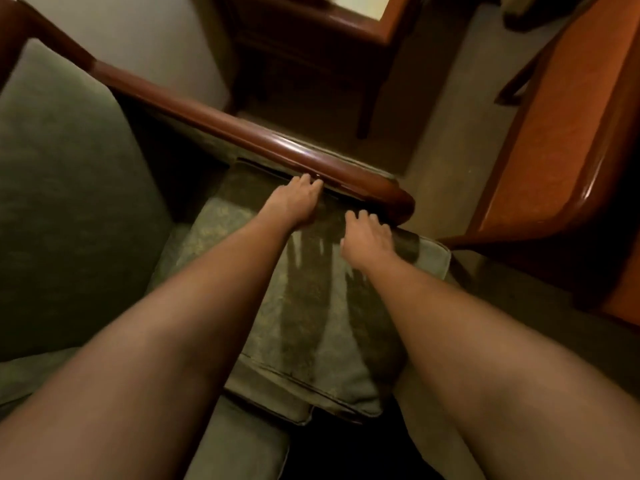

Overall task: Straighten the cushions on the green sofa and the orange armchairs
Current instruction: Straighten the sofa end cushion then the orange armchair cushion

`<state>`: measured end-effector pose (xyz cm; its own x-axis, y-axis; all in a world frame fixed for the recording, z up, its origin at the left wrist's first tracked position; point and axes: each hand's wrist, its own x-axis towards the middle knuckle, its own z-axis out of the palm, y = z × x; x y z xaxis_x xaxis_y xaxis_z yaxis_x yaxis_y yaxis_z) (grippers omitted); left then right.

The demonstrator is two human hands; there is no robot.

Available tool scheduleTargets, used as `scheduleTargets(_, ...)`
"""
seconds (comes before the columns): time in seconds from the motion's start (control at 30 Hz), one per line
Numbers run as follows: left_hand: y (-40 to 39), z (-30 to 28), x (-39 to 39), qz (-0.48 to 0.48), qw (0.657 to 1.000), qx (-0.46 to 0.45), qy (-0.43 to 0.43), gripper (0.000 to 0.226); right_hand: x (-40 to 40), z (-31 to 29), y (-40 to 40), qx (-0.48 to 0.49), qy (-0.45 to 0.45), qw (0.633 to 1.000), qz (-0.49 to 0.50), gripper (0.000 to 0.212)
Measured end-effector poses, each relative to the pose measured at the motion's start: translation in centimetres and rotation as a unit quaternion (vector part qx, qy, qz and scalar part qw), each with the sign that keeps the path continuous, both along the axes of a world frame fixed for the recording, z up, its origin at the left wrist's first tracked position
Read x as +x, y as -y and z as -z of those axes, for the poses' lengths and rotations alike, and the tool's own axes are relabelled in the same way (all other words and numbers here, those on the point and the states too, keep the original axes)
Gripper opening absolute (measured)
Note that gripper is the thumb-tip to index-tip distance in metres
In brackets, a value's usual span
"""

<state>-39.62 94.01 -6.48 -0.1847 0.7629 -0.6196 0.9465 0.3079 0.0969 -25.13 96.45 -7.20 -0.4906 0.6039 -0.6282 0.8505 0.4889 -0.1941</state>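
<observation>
Task is early to mid, as far as this view goes. Work is on the green sofa (69, 188), at its right end by the wooden armrest (263, 136). The seat cushion (311, 323) lies on the sofa seat, running from the near edge up to the armrest. It looks skewed: its near piped corner sits at an angle over the cushion below (249, 441), so I judge it not yet squared up. The back cushion on the left stands upright and looks roughly in place, though only part of it shows. The orange armchair (568, 140) sits far right across the carpet (446, 143); only its side and arm are in view, its cushions cannot be seen, so I cannot tell whether they have been done. Probably left: finish seating this cushion, then the armchairs.

Hands: the left hand (294, 202) is flat, palm down on the far end of the seat cushion, fingers loosely together, tips touching the underside of the armrest or the gap under it. It holds nothing and looks to be pressing or tucking the fabric. The right hand (367, 233) is just right of it and a bit nearer, palm down at the cushion's right edge, fingers spread and curled over toward the armrest end. I cannot tell whether it pinches the edge or only presses. Both forearms are stretched out over the cushion. A dark wooden piece of furniture (311, 39) stands beyond the armrest.
</observation>
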Motion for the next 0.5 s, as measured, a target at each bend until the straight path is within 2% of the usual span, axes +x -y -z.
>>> scheduleTargets(0.13, -1.3, 4.5, -0.4, 0.019, 0.998, -0.063, 0.000, 0.033, -1.4, 4.0, -1.7, -0.048, 0.042, 0.998, 0.015, 0.025)
scheduleTargets(0.2, -1.7, 6.2, -0.6, 0.052, 0.994, -0.099, -0.011, 0.031, -1.7, 5.4, -2.6, -0.091, 0.067, 0.993, 0.019, 0.027)
scheduleTargets(0.3, -2.0, 7.5, -0.9, 0.076, 0.987, -0.139, -0.013, 0.039, -2.0, 7.0, -2.5, -0.127, 0.082, 0.988, 0.008, 0.036)
scheduleTargets(0.37, -1.7, 7.8, -0.9, 0.068, 0.992, -0.109, -0.018, 0.042, -2.2, 7.5, -1.9, -0.096, 0.062, 0.993, 0.030, 0.038)
scheduleTargets(0.43, -1.3, 7.6, -0.7, 0.036, 0.997, -0.053, -0.034, 0.036, -2.3, 7.1, -1.5, -0.052, 0.034, 0.997, 0.051, 0.031)
scheduleTargets(0.5, -0.8, 6.7, -0.6, -0.011, 0.999, -0.014, -0.033, 0.033, -2.4, 5.8, -1.3, -0.029, 0.032, 0.999, 0.031, 0.026)
